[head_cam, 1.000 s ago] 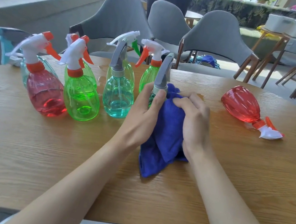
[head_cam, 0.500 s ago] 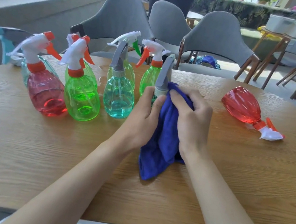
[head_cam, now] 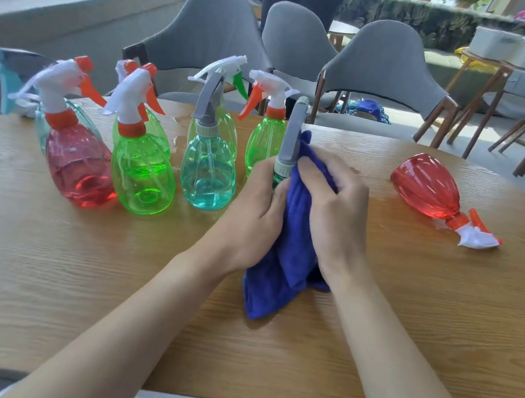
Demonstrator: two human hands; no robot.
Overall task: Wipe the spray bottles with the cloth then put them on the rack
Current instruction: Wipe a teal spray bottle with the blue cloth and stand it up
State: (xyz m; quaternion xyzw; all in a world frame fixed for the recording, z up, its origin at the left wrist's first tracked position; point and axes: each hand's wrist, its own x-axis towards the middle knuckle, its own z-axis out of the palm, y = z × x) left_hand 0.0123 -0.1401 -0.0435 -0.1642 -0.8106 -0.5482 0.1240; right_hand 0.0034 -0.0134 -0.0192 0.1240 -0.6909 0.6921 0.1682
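Head view: wipe step was in hand. Left hand (head_cam: pixel 251 217) was wrapped round the grey-topped bottle (head_cam: pixel 292 135), upright at mid-table (head_cam: pixel 39 267), its body hidden behind the hands. Right hand (head_cam: pixel 333 216) was curled over the blue cloth (head_cam: pixel 281 269), pressing it onto the bottle's neck and side. Other upright bottles (head_cam: pixel 208 173) stood just left; red bottle (head_cam: pixel 426 186) lay on its side, well right. No rack in frame. Next, by my read: finish the wipe, then locate the rack before lifting.
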